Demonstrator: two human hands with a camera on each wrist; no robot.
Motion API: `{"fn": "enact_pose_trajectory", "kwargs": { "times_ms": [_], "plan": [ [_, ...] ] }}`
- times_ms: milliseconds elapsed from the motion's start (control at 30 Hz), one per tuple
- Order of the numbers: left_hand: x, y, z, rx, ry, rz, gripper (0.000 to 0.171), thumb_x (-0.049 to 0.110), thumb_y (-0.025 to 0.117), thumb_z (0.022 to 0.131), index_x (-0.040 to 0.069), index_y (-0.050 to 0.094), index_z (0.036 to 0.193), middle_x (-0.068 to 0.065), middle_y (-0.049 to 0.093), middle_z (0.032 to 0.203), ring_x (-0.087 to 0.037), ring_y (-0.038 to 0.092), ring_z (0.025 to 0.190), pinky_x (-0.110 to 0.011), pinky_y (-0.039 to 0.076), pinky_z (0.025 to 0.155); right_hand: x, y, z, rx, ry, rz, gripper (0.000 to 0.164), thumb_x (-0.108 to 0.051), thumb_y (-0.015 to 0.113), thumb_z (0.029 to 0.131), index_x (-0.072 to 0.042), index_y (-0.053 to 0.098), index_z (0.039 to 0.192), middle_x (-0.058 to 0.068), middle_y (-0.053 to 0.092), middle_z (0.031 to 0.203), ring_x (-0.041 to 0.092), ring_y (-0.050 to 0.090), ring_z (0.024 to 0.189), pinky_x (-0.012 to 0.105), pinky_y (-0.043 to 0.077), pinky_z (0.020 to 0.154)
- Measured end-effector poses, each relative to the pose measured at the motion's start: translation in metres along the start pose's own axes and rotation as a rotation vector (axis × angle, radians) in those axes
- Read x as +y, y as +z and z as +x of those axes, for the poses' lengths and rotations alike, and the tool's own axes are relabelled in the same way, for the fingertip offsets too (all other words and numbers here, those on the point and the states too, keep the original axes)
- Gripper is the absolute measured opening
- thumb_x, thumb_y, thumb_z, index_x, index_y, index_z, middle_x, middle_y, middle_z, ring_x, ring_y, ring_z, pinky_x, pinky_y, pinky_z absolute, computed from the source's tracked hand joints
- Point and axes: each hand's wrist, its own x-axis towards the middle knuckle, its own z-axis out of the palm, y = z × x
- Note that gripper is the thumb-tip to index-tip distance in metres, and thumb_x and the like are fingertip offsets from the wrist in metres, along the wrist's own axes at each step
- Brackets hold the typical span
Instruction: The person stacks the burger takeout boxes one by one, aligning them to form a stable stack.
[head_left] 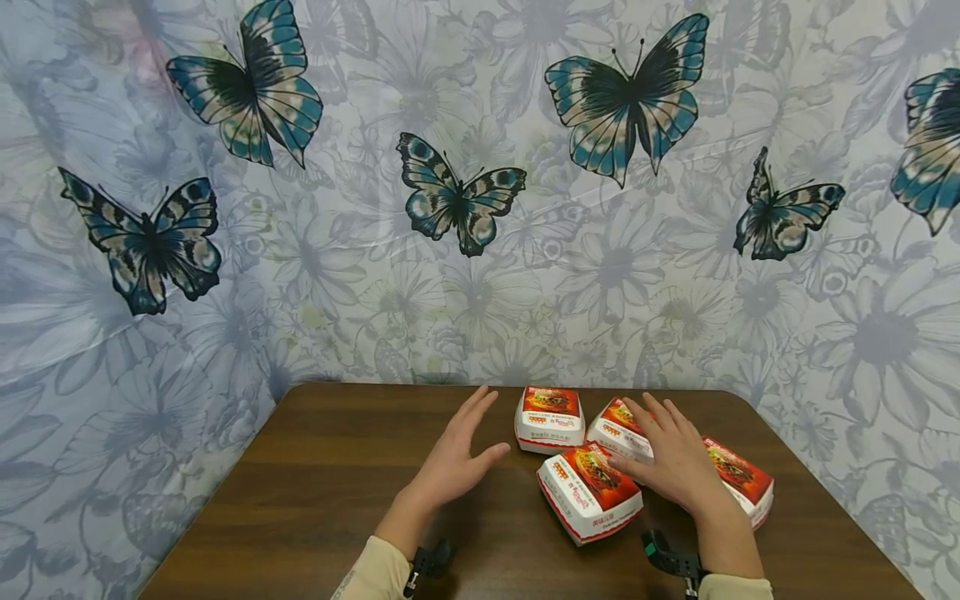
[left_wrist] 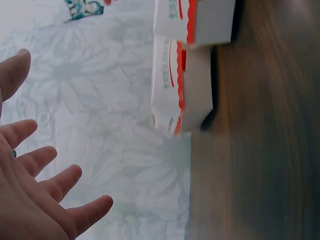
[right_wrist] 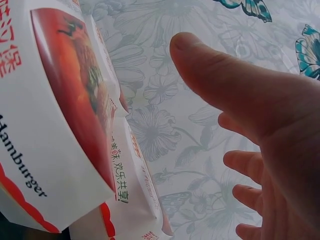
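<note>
Left hand: the left hand (head_left: 448, 467) is over the table (head_left: 322, 475), left of the boxes; fingers straight and spread, thumb well out, holding nothing.
Right hand: the right hand (head_left: 681, 467) is over the right part of the group, fingers apart and gripping nothing; the right wrist view shows the thumb off the boxes there.
Boxes: the far box (head_left: 550, 423) sits at the far left of the four, the middle box (head_left: 618, 433) just right of it, the near box (head_left: 588, 493) in front, the right box (head_left: 742, 477) partly behind the right hand.
Crowding: near box and middle box overlap in the head view; whether they touch cannot be told.
Dent risk: a lowered right palm could crush the middle box's lid, likely thin card.
Knock risk: the right thumb or wrist camera (head_left: 678, 565) could catch the near box and turn it.
Slide risk: a rightward sweep could push the right box toward the table's right edge.
</note>
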Motion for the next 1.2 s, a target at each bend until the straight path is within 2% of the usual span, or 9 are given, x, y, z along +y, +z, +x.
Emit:
{"fn": "enact_pose_trajectory", "kwargs": {
  "times_ms": [367,600,1067,1200],
  "plan": [
    [0.009,0.013,0.005,-0.006,0.018,-0.069,0.072,0.037,0.068,0.095,0.039,0.029,0.156,0.005,0.023,0.166,-0.023,0.025,0.153,-0.059,0.030,0.116,0.002,-0.003,-0.004,-0.006,0.013,0.008,0.089,-0.057,0.073,0.084,-0.013,0.038,0.153,0.026,0.029,0.159,0.054,0.020,0.145,0.074,0.019,0.109],
    [0.009,0.021,0.006,-0.066,0.024,-0.113,0.071,0.040,0.067,0.095,0.036,0.031,0.156,0.003,0.024,0.166,-0.024,0.026,0.152,-0.059,0.030,0.117,0.003,-0.003,-0.004,-0.010,0.018,0.012,0.090,-0.058,0.072,0.083,-0.011,0.039,0.152,0.026,0.030,0.159,0.054,0.020,0.145,0.074,0.019,0.109],
    [0.011,0.031,0.016,-0.144,-0.024,-0.122,0.070,0.043,0.064,0.097,0.039,0.027,0.156,0.005,0.027,0.165,-0.024,0.030,0.151,-0.057,0.032,0.116,0.002,-0.001,-0.002,-0.012,0.014,0.002,0.090,-0.060,0.072,0.083,-0.011,0.041,0.151,0.027,0.033,0.157,0.055,0.023,0.143,0.074,0.023,0.108],
    [0.010,0.037,0.018,-0.161,-0.044,-0.155,0.072,0.045,0.062,0.097,0.033,0.026,0.158,0.000,0.028,0.165,-0.028,0.031,0.150,-0.059,0.032,0.115,0.002,0.000,-0.003,-0.009,0.013,0.003,0.090,-0.060,0.072,0.083,-0.011,0.042,0.151,0.027,0.033,0.157,0.054,0.024,0.143,0.074,0.023,0.109]
  ]
}}
